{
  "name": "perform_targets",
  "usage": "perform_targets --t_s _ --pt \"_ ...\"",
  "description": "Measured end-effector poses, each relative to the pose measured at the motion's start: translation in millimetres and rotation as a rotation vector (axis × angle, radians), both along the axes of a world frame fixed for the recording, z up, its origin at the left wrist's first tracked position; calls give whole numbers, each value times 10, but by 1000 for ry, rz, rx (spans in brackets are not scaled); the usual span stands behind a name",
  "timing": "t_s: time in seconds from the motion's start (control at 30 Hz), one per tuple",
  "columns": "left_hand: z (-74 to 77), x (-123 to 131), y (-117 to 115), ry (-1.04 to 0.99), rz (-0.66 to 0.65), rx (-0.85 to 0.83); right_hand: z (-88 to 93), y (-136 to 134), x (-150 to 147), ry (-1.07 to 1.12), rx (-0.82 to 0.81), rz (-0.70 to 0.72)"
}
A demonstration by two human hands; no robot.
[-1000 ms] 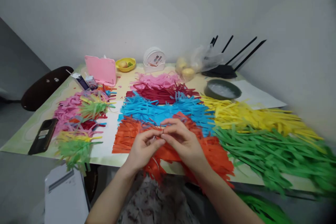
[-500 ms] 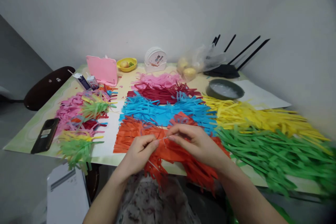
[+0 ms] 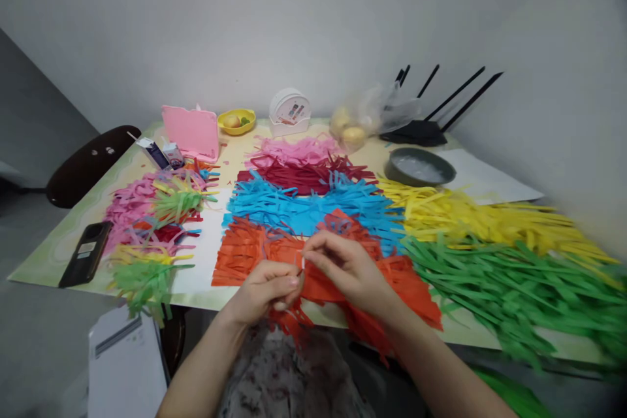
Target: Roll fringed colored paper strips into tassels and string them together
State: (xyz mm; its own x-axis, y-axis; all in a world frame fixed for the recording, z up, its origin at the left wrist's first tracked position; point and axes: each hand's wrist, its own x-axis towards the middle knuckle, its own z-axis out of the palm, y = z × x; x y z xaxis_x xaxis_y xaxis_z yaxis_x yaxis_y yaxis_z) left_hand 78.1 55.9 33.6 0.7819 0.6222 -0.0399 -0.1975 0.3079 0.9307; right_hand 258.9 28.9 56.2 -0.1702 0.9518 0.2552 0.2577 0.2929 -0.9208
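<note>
Above the near table edge, my left hand [image 3: 267, 289] is closed in a pinch, thumb pressed on the curled fingers. My right hand [image 3: 343, 268] pinches just above and to the right of it. A short bit of thin white string [image 3: 302, 264] shows between the two sets of fingertips; the rest is hidden or too fine to make out. Beneath the hands lies orange fringed paper [image 3: 240, 255], partly hanging over the edge towards my lap. Behind it are blue fringed paper [image 3: 298, 209], dark red fringe [image 3: 294, 176] and pink fringe [image 3: 294, 150].
Yellow strips [image 3: 490, 219] and green strips [image 3: 504, 287] cover the right side. Mixed tassels [image 3: 142, 209] and a phone [image 3: 85, 255] lie left. A grey bowl [image 3: 420, 168], a black router [image 3: 416, 132], a bag of yellow fruit [image 3: 353, 134] and a pink stand [image 3: 191, 132] stand behind.
My hands have drawn closer together, the right shifting left and the left turning into a tighter fist. Less white string shows between them. The orange paper under my right forearm has shifted.
</note>
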Motion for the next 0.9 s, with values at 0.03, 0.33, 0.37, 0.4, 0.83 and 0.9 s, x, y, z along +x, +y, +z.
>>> perform_targets --t_s 0.03,0.33,0.37,0.4,0.83,0.9 --pt "-27 25 -9 -35 15 -47 -15 -6 -26 13 -24 23" --pt "-136 150 -28 -179 508 -180 -59 -56 -138 -86 -182 54" --pt "-143 144 -37 -220 498 -210 -64 -47 -133 -90 -209 89" --pt "-152 135 -50 -265 478 -242 -68 -34 -124 -101 -223 125" --pt "-439 -141 -205 -241 472 -101 44 158 -571 91 -19 59" --pt "-398 -349 -209 -174 507 -76 51 288 -709 166 -149 130"
